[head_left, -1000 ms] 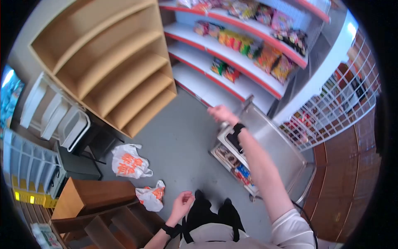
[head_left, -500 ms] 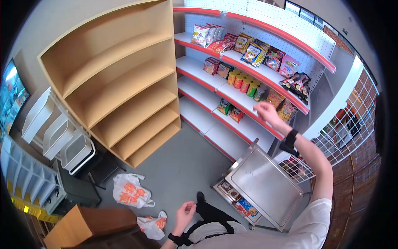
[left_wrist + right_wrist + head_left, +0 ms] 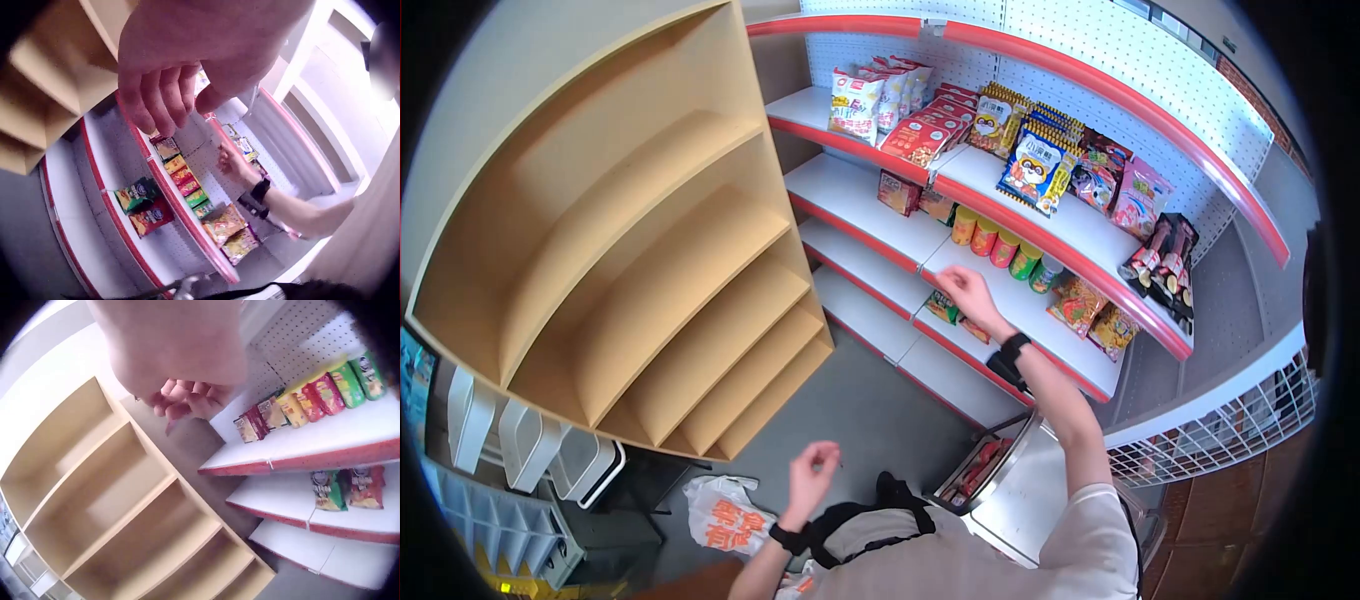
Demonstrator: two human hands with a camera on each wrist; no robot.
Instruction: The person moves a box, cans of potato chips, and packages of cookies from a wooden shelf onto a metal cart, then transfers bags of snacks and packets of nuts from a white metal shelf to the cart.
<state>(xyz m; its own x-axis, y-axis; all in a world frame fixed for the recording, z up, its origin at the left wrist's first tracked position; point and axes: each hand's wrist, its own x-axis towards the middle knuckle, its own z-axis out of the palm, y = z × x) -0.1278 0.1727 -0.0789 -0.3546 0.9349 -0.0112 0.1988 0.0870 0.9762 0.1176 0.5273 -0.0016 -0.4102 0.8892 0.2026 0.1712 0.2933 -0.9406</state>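
My right hand (image 3: 968, 293) is raised before the red-edged store shelf (image 3: 855, 205), its fingers loosely curled and nothing visible in them. In the head view it overlaps the shelf edge below a row of yellow, red and green snack canisters (image 3: 1002, 248). Just below that hand, green and red chip bags (image 3: 329, 490) sit on a lower shelf. My left hand (image 3: 812, 475) hangs low over the floor with loosely bent fingers, also holding nothing visible. Higher up, white snack bags (image 3: 856, 105), red packs (image 3: 925, 137) and a blue-and-yellow snack pack (image 3: 1036, 168) line the shelf.
A wooden bookcase (image 3: 690, 260) stands at the left, against the store shelf. A metal cart (image 3: 1025, 490) is at my right, beside a white wire rack (image 3: 1230, 430). A white plastic bag (image 3: 725, 512) lies on the floor, near white bins (image 3: 585, 465).
The view has tilted up and moved closer to the shelves. My right hand rose from over the cart to the shelf front, then shifted left along it. My left hand has risen slightly.
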